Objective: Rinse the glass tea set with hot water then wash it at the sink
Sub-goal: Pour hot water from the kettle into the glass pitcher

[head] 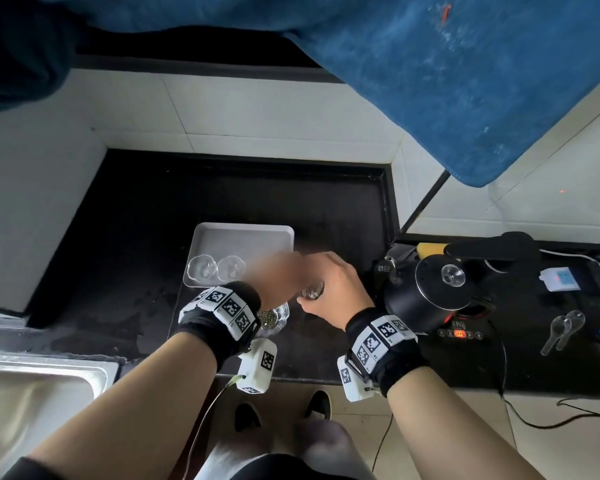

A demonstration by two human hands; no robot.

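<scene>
My right hand [329, 282] grips a small clear glass cup [313, 292] just above the dark counter, right of the white tray [243, 233]. My left hand [278, 271] is blurred in motion beside it, over the tray's right end; its fingers cannot be made out. Two small glass cups [203, 268] [231, 267] stand at the tray's near left corner. A glass strainer vessel holding tea leaves [274, 318] sits on the counter under my left wrist, partly hidden by the wristband.
A black kettle [437, 289] with a glass lid knob stands on a lit heater base [459, 333] to the right. Clear plastic spoons [561, 332] lie farther right. A steel sink [32, 393] is at lower left. A blue cloth [465, 81] hangs overhead.
</scene>
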